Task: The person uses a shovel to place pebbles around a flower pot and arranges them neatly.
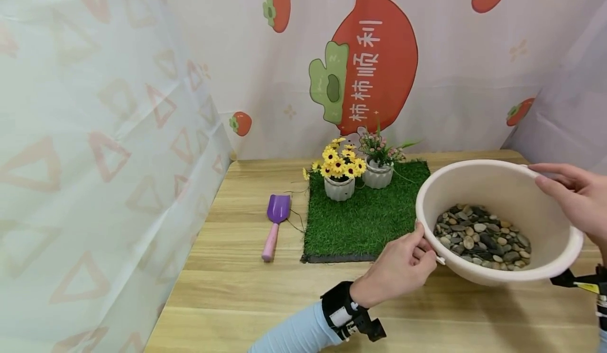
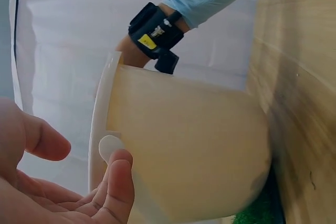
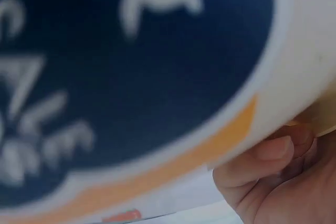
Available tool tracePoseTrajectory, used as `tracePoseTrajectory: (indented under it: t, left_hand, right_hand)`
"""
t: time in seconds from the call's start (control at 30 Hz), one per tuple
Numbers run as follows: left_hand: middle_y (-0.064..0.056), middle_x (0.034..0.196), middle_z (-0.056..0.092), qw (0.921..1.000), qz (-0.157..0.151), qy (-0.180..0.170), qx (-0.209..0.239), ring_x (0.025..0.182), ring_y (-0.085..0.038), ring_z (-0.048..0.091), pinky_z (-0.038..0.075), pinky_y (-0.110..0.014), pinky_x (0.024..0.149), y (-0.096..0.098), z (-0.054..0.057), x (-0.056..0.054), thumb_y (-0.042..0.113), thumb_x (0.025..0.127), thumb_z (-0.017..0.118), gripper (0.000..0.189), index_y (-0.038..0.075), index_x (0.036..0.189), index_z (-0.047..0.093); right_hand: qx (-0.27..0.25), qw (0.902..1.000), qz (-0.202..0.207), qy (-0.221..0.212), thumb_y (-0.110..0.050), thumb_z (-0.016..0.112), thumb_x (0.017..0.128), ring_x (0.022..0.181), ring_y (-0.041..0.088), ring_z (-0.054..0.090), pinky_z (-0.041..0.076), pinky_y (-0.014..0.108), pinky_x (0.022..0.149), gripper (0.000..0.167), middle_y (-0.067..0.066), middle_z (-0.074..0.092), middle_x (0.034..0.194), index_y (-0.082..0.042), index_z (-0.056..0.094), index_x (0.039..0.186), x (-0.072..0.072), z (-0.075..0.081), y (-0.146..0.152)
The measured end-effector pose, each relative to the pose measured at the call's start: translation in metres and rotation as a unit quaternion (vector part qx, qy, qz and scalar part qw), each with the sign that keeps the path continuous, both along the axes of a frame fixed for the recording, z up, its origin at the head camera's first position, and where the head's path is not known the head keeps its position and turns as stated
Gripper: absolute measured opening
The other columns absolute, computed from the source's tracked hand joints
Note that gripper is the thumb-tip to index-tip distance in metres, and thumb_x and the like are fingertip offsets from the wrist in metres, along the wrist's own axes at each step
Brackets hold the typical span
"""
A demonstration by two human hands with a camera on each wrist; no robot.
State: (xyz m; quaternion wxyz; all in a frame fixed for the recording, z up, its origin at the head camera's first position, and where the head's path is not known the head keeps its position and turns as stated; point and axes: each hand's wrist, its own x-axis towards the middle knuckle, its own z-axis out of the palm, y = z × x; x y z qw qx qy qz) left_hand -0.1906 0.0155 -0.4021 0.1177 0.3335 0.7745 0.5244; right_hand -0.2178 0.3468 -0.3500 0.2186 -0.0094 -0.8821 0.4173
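Note:
A cream plastic bucket stands at the right, tilted so that its open mouth faces me. Grey, black and tan pebbles cover its bottom. My left hand holds the bucket's left rim with bent fingers, beside a round white handle knob. My right hand grips the rim on the opposite side, thumb on top. In the right wrist view, the bucket's dark blue printed label fills much of the picture, with the fingers of my right hand curled at the lower right.
Behind the bucket lies a green turf mat. On it stand a pot of yellow flowers and a pot of pink flowers. A purple shovel with a pink handle lies left of the mat on the wooden table. Printed curtains surround the table.

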Motion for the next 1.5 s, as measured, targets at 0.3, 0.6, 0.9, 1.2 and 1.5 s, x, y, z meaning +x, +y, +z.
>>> tracePoseTrajectory:
  t: [0.3,0.6,0.9,1.2,1.5]
  left_hand:
    - [0.011,0.106,0.062,0.9992,-0.001,-0.041,-0.003,0.086,0.01,0.057,0.049,-0.011,0.076,0.007,-0.014,-0.006,0.027,0.099,0.049,0.065,0.009,0.156,0.022]
    - [0.01,0.11,0.063,0.9994,0.0,-0.031,-0.014,0.091,0.009,0.058,0.049,-0.012,0.08,0.0,-0.021,-0.016,0.027,0.099,0.05,0.066,0.01,0.156,0.021]
    - [0.005,0.125,0.062,0.992,-0.029,0.09,-0.084,0.109,0.004,0.061,0.046,-0.007,0.087,-0.018,-0.021,-0.02,0.028,0.102,0.044,0.065,0.014,0.158,0.015]
    - [0.0,0.124,0.065,0.9735,-0.02,0.17,-0.151,0.1,0.001,0.065,0.048,-0.01,0.083,-0.045,-0.008,-0.037,0.031,0.105,0.042,0.05,0.017,0.152,0.035]
    - [-0.004,0.122,0.066,0.9457,0.049,0.216,-0.237,0.093,-0.008,0.066,0.052,-0.018,0.075,-0.094,-0.019,-0.056,0.029,0.104,0.043,0.043,0.011,0.143,0.048]
  right_hand:
    - [0.039,0.9991,-0.018,-0.002,-0.015,0.051,0.102,0.052,-0.01,0.053,0.043,0.017,0.043,0.03,-0.046,0.049,0.072,-0.042,0.057,0.113,0.0,0.004,-0.003]
    - [0.1,0.9928,-0.02,-0.063,-0.033,0.051,0.102,0.055,-0.001,0.051,0.044,0.026,0.044,0.042,-0.03,0.049,0.069,-0.003,0.057,0.131,-0.006,0.012,-0.011]
    - [0.113,0.9912,0.017,-0.067,-0.033,0.052,0.102,0.06,-0.004,0.055,0.048,0.029,0.045,0.043,-0.036,0.049,0.074,-0.003,0.055,0.133,-0.013,0.02,-0.017]
    - [0.143,0.9883,0.015,-0.051,-0.031,0.051,0.102,0.062,-0.004,0.049,0.042,0.024,0.048,0.038,-0.024,0.054,0.076,-0.006,0.059,0.13,-0.014,0.024,-0.018]
    - [0.135,0.99,0.022,-0.034,-0.029,0.055,0.101,0.062,-0.002,0.049,0.039,0.021,0.049,0.035,-0.024,0.056,0.074,-0.007,0.062,0.127,-0.013,0.022,-0.023]
